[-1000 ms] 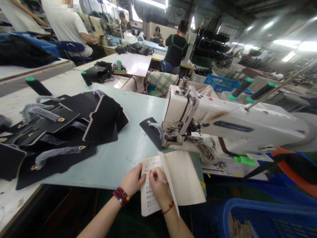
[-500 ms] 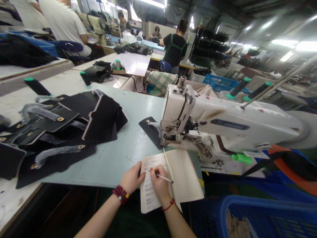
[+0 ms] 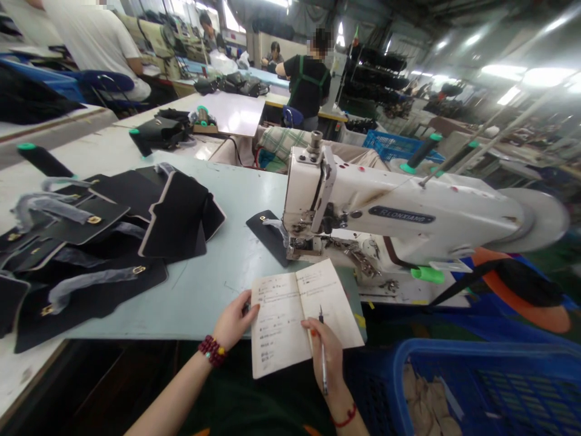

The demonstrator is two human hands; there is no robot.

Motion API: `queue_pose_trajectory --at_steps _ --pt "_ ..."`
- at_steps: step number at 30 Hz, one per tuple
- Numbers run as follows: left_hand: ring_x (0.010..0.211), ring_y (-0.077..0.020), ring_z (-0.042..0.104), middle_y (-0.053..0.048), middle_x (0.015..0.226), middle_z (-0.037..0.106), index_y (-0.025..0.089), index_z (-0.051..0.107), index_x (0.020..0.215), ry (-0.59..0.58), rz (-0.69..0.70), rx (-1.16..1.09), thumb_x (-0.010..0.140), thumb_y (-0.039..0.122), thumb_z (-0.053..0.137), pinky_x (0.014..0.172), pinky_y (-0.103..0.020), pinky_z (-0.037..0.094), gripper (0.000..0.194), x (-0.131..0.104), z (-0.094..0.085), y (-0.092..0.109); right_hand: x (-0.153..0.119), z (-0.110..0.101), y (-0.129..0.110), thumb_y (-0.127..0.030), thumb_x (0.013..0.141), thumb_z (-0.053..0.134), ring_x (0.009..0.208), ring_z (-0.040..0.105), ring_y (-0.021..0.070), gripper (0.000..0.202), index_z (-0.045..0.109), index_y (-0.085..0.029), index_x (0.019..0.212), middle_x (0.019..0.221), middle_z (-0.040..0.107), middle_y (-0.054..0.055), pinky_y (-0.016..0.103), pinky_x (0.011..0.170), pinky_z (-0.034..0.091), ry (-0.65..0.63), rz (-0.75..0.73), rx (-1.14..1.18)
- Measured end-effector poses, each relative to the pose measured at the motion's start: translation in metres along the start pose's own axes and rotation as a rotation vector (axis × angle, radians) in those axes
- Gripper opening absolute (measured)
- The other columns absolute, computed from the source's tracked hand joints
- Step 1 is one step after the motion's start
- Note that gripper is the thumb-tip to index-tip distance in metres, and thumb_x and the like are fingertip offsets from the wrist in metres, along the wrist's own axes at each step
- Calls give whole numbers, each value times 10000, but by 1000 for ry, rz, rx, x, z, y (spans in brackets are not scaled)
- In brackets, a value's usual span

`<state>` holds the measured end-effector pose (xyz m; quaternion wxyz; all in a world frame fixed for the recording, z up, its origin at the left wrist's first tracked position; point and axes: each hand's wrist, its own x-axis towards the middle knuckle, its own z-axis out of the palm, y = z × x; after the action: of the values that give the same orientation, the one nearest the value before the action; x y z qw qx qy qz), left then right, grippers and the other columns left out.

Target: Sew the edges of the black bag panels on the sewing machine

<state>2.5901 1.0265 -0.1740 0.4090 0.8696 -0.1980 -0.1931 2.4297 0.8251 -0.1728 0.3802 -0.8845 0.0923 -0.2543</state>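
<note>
An open notebook [image 3: 276, 321] with handwriting on both pages lies at the table's front edge. My left hand [image 3: 235, 320] grips its left edge, thumb on top of the page and other fingers partly hidden. Over the right page's lower part is my right hand [image 3: 327, 351], closed around a pen [image 3: 324, 366] whose dark end points away from me. Just beyond the notebook, a black leather piece with a wrapped handle [image 3: 269, 233] rests partly beneath the head of a white sewing machine [image 3: 399, 212].
Black panels with plastic-wrapped handles [image 3: 91, 242] are piled at the left of the pale green table top [image 3: 227, 272]. Thread cones [image 3: 48, 160] stand behind them. A blue crate [image 3: 399, 369] holding beige pieces is at lower right. Several people work farther back.
The raised middle leaf now lies flat, and the right page shows writing where a blank page was. My right hand has moved right with the pen, off the left page.
</note>
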Motion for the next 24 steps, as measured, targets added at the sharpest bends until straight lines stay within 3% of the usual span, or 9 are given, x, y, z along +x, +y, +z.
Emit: queue_pose_trajectory --at_steps 2,4,6,8,13,20,24 --pt "820 -194 603 -59 1033 653 184 519 1153 3 17 -57 874 400 415 722 -305 466 368 2 -2 2 -14 -8 4 -199 926 469 1028 624 201 255 580 -193 1155 1102 649 83 355 880 543 -80 -123 -126" --pt "882 -198 605 -63 1080 650 177 522 1164 16 25 -107 874 401 425 777 -308 476 379 3 -4 5 -26 -14 6 -256 883 567 1164 546 259 415 496 -194 1288 1236 586 101 458 961 494 -188 -231 -253" --pt "933 -205 599 -65 1107 647 175 523 1178 31 27 -149 873 410 438 829 -320 477 395 4 -5 8 -35 -16 7 -282 843 629 1261 451 304 571 413 -184 1363 1324 520 108 552 1003 430 -268 -291 -350" --pt "973 -214 593 -65 1126 642 178 522 1195 42 22 -190 872 429 449 860 -335 479 416 4 -5 11 -40 -14 8 -231 843 620 1314 381 311 584 384 -180 1374 1375 471 102 593 1012 395 -293 -323 -394" --pt "1007 -246 606 -96 1161 630 162 496 1236 39 -13 -304 862 482 473 882 -395 500 492 2 -1 12 -41 -5 10 -106 866 524 1318 381 271 454 456 -192 1306 1373 479 73 541 1013 408 -230 -353 -444" --pt "973 -227 653 -120 1151 656 140 486 1170 -155 -33 -553 852 481 521 827 -357 561 467 -16 6 16 -36 -5 7 -170 882 537 1202 501 277 355 543 -195 1236 1320 533 73 484 937 472 -202 -350 -501" --pt "1022 -246 634 -115 1175 645 138 523 1160 -201 -90 -567 837 496 547 870 -373 547 483 -27 13 17 -33 -5 8 -168 886 530 1201 502 274 368 538 -197 1253 1321 532 70 477 941 470 -197 -345 -490"
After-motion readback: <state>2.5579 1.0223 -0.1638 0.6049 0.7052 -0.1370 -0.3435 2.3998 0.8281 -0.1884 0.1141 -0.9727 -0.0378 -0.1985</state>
